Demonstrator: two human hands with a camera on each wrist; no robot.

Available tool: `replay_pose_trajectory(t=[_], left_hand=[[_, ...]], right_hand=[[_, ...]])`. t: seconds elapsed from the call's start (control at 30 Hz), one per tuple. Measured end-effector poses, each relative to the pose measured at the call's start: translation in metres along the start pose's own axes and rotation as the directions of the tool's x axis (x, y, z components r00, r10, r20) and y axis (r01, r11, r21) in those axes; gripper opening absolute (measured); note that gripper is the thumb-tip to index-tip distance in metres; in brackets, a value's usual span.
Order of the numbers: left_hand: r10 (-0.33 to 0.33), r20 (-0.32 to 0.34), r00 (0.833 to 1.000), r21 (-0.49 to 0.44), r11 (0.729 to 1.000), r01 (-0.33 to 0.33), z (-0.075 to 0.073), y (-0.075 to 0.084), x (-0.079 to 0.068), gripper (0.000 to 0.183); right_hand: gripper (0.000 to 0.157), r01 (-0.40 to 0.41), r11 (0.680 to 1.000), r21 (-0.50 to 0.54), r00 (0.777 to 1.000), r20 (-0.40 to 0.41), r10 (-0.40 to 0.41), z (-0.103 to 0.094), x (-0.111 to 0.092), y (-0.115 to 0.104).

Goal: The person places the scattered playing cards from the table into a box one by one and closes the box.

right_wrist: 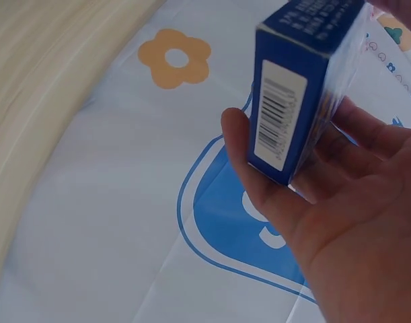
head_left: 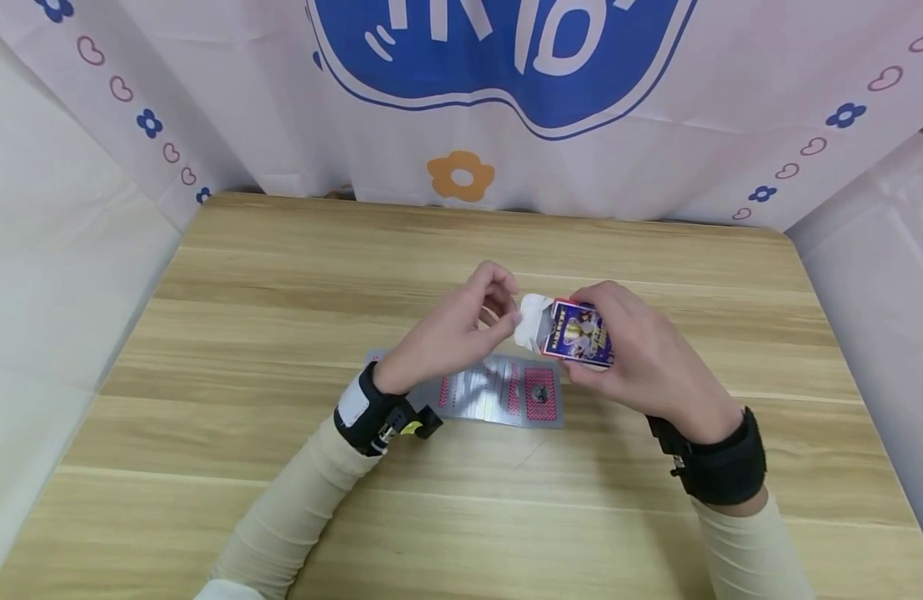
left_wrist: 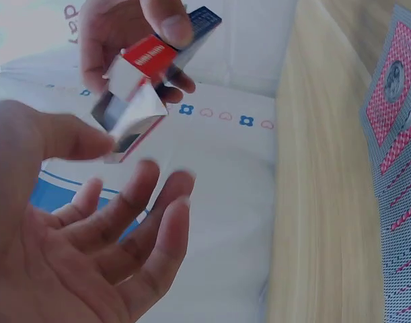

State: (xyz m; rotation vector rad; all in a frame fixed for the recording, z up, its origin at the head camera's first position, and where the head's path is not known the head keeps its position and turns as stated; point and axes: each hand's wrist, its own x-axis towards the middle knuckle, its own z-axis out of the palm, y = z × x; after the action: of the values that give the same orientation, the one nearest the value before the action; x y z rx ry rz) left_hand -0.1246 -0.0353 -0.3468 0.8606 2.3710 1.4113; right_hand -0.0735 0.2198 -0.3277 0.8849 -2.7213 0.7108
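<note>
My right hand [head_left: 641, 350] grips a small blue and red playing-card box [head_left: 579, 333] above the table, thumb on one side and fingers on the other. The box lies tilted, its white flap [head_left: 532, 321] open toward the left. A barcode label [right_wrist: 280, 114] shows on its blue end in the right wrist view. My left hand [head_left: 461, 325] hovers beside the opening with fingers loosely bent and apart, its thumb tip right at the flap's edge in the left wrist view. Beneath lies a shiny grey strip with red card-back patterns [head_left: 539, 393], partly hidden by the left hand and wrist.
Everything is over a light wood-grain table [head_left: 461, 517]. A white cloth [head_left: 281, 108] printed with a blue shape, hearts and flowers hangs along its back edge. White sheets stand at both sides. Each wrist wears a black strap [head_left: 719, 458].
</note>
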Motion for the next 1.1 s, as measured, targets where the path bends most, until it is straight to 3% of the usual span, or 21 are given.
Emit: replay_pose_trajectory(t=[0.17, 0.3, 0.4, 0.5, 0.63, 0.73, 0.87, 1.1], left_hand=[[0.049, -0.024, 0.998, 0.050, 0.998, -0.048, 0.003, -0.001, 0.001, 0.009], [0.063, -0.023, 0.998, 0.051, 0.997, -0.062, 0.005, -0.001, 0.001, 0.010], [0.045, -0.016, 0.999, -0.006, 0.999, -0.045, 0.006, 0.000, 0.001, 0.014], [-0.005, 0.001, 1.000, -0.126, 0.992, 0.005, 0.007, 0.000, 0.001, 0.017], [-0.092, 0.021, 0.996, -0.311, 0.946, 0.093, 0.005, -0.002, 0.000, 0.019], [-0.121, 0.043, 0.992, -0.396, 0.909, 0.128, 0.002, -0.001, -0.001, 0.020], [-0.134, 0.072, 0.988, -0.431, 0.890, 0.152, -0.001, 0.002, -0.002, 0.024], [-0.123, 0.101, 0.987, -0.446, 0.881, 0.156, -0.005, 0.006, -0.004, 0.030]], right_hand=[[0.066, 0.022, 1.000, 0.010, 1.000, -0.018, -0.022, -0.001, 0.000, -0.002], [0.067, 0.036, 0.999, 0.023, 0.999, -0.025, -0.036, 0.000, 0.002, -0.004], [0.070, 0.041, 0.998, 0.045, 0.999, -0.022, -0.040, 0.001, 0.002, -0.004], [0.074, 0.048, 0.996, 0.072, 0.998, -0.033, -0.046, 0.002, 0.002, -0.004], [0.078, 0.063, 0.992, 0.114, 0.996, -0.068, -0.055, 0.004, 0.003, -0.004], [0.081, 0.063, 0.987, 0.148, 0.995, -0.091, -0.049, 0.007, 0.004, -0.003], [0.083, 0.048, 0.982, 0.182, 0.993, -0.113, -0.028, 0.009, 0.003, -0.001], [0.082, 0.003, 0.965, 0.261, 0.991, -0.132, 0.033, 0.009, 0.003, 0.000]])
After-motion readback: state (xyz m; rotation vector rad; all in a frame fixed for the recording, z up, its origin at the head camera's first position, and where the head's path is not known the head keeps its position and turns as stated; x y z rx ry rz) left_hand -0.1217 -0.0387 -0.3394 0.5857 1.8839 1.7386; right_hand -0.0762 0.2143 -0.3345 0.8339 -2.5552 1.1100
